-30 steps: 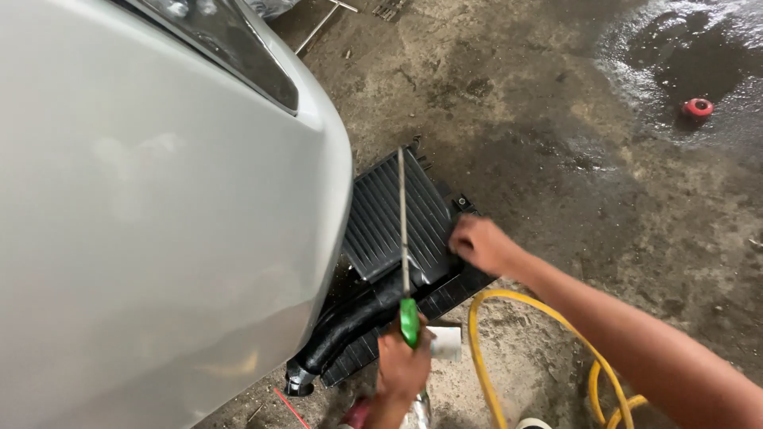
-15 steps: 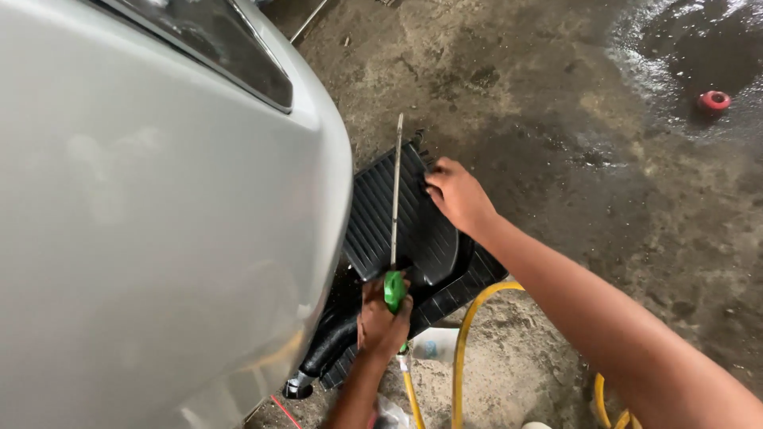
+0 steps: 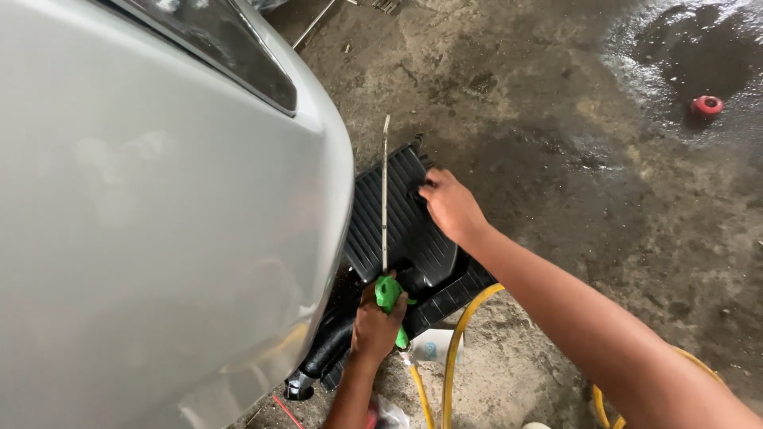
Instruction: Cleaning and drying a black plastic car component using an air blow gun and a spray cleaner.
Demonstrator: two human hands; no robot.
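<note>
Near edge: yellow hose (image 3: 449,357) loops on the concrete floor (image 3: 556,143), running up toward my left hand (image 3: 375,324). A small white piece (image 3: 435,345) lies on the floor just right of that hand.

Left hand is fisted around the green grip of the air blow gun (image 3: 389,294). Its long thin metal nozzle (image 3: 385,195) points away from me, lying over the black ribbed cover (image 3: 397,222).

The cover sits on the floor, tucked against the white car bumper (image 3: 159,238) that fills the left side. A black corrugated intake hose (image 3: 334,342) comes off its near end and runs under the bumper.

Right hand (image 3: 449,206) reaches in from the right, fingers curled on the cover's far right edge, pressing or gripping it. Can't tell which; fingertips are hidden.

Farther out: wet patch (image 3: 683,56) on the floor at far right, with a small red round cap (image 3: 706,105) in it, well apart from the cover. Dark headlight (image 3: 238,56) on the car at top left.
</note>
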